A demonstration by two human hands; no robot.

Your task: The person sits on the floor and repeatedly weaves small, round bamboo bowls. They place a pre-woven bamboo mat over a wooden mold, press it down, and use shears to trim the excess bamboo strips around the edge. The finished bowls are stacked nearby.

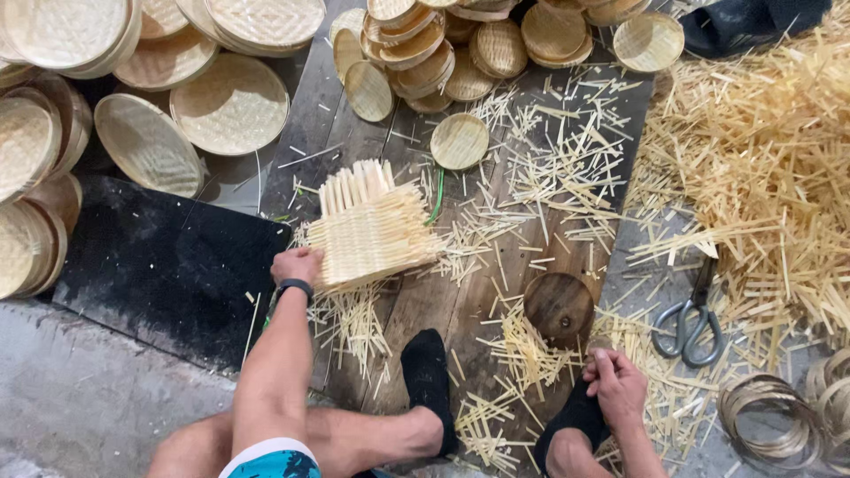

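Woven bamboo mat: [370, 232] pale square of plaited strips with loose ends sticking out along its far edge, lying on the wooden boards just right of the black mat.
Left hand: [297, 264] closed on the near left corner of the woven bamboo mat, fingers curled over its edge; black wristband [293, 286] just behind on the wrist.
Right hand: [617, 382] loosely curled, resting by the right foot in a black sock [571, 416]; whether anything sits between the fingers, cannot tell.
Hands relative to each other: well apart, one on each side of the wooden boards.
Left foot: black sock [429, 376] planted on the boards between the two hands.
Wooden boards: [443, 301] dark planks on the floor, strewn with short bamboo offcuts.
Round wooden block: [559, 308] dark disc on the boards, just beyond the right hand.
Scissors: [691, 317] large, grey-handled, on the floor right of the round wooden block, among the cuttings.
Bamboo strip pile: [761, 168] big loose heap at the right.
Small woven disc: [459, 141] lying alone beyond the woven bamboo mat.
Woven trays: [232, 104] round, stacked and leaning at the upper left; smaller ones heaped at the top centre.
Black mat: [168, 265] on the floor at the left.
Thin hoops: [766, 418] coiled at the lower right.
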